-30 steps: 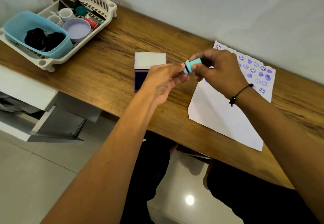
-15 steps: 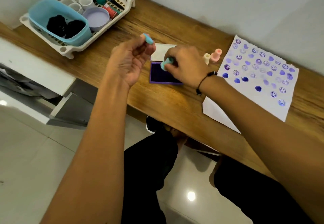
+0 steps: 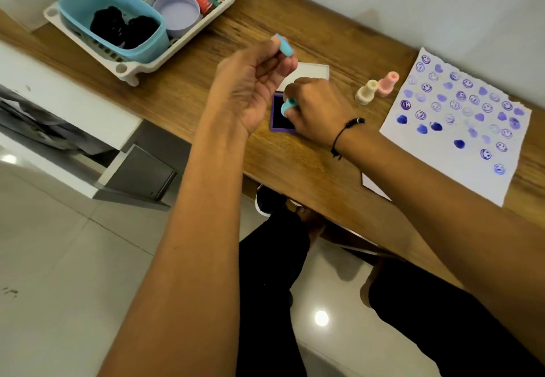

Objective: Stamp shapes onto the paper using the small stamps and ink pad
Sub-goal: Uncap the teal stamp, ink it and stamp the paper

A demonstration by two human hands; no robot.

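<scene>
My right hand [image 3: 315, 111] grips a small teal stamp [image 3: 287, 107] and holds it down on the open purple ink pad [image 3: 278, 123]. The pad's white lid [image 3: 312, 71] is flipped open behind it, partly hidden by my hands. My left hand [image 3: 253, 82] is raised above the desk, pinching the stamp's teal cap [image 3: 285, 47] between its fingertips. A white paper [image 3: 460, 146] lies to the right, covered with several purple smiley and heart prints. A cream stamp [image 3: 366, 92] and a pink stamp [image 3: 387, 82] stand upright between pad and paper.
A white slotted basket [image 3: 138, 65] at the back left holds a blue tub [image 3: 115, 20], a lilac lid [image 3: 177, 14], cups and pens. The wooden desk [image 3: 324, 23] runs along a white wall. An open drawer unit [image 3: 88, 141] sits below on the left; my legs are under the desk edge.
The cap came off the teal stamp one second ago. My right hand then brought the stamp down to the ink pad, while my left hand lifted away with the cap. The camera view shifted.
</scene>
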